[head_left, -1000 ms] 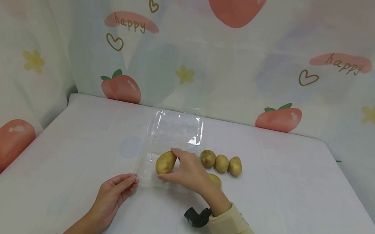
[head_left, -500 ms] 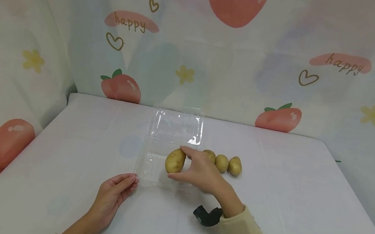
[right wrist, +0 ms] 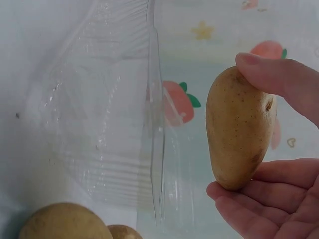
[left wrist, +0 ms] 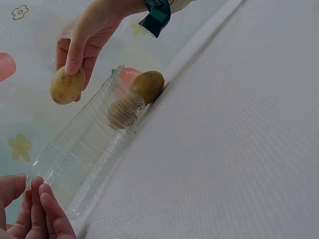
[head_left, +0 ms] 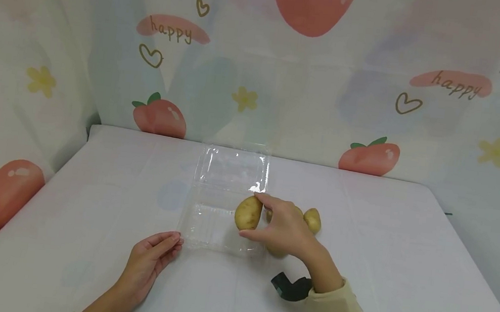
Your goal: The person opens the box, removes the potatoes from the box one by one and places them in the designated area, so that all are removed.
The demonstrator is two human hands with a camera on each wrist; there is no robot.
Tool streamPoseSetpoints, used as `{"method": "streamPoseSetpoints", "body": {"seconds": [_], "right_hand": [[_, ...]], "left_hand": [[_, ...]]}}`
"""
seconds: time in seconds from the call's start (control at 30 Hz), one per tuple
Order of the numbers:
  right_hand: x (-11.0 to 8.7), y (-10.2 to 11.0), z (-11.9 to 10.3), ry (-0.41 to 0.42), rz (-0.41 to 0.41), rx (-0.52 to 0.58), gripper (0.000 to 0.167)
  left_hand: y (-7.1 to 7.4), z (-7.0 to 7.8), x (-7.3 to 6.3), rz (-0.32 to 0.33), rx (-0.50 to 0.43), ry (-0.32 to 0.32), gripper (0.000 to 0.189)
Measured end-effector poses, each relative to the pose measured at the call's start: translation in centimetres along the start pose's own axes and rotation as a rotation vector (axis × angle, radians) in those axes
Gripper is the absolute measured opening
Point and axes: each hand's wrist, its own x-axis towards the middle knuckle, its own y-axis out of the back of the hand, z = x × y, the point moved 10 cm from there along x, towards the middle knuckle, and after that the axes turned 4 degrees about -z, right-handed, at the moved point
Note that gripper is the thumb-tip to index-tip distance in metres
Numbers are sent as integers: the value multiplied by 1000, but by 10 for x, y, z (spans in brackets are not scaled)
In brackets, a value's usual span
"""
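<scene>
My right hand [head_left: 288, 228] holds a yellow-brown potato [head_left: 248, 213] between thumb and fingers, raised over the right part of a clear plastic container [head_left: 199, 227]. In the right wrist view the thumb presses one end of the potato [right wrist: 239, 127], with fingers at the other. The left hand [head_left: 147, 262] pinches the container's near left corner; the left wrist view shows its fingertips on the rim. The container's hinged lid [head_left: 232, 168] lies open toward the back wall. Right of the container sit more potatoes, one plainly visible [head_left: 313, 220], others partly behind the right hand.
A black camera mount [head_left: 292, 287] is at the right wrist. The white-covered table [head_left: 402, 273] runs back to a printed cloth wall [head_left: 301, 105]. In the left wrist view, a potato [left wrist: 148, 87] sits just beyond the container's far end.
The right hand has moved to the right with the potato, from over the container's middle to its right side, now covering more of the loose potatoes. The left hand stays on the corner.
</scene>
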Motion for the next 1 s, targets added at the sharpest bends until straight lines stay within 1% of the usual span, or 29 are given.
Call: {"method": "streamPoseSetpoints", "body": {"seconds": [0.13,0.23,0.3,0.5,0.63,1.0], "right_hand": [[-3,5,2,27,11,32,75],[-6,8,5,38,16,57,74],[-9,11,9,36,21,54,74],[-16,19,16,23,41,-8,72],[-20,22,18,42,41,21,72],[-33,30,32,2,35,76,75]], "left_hand": [[-1,1,0,-8,17,-12,9],[0,1,0,-1,12,-9,9],[1,-1,1,6,-3,0,8],[2,-2,1,10,-22,13,7],[2,-3,1,11,-18,15,8],[1,-3,0,11,1,18,10]]}}
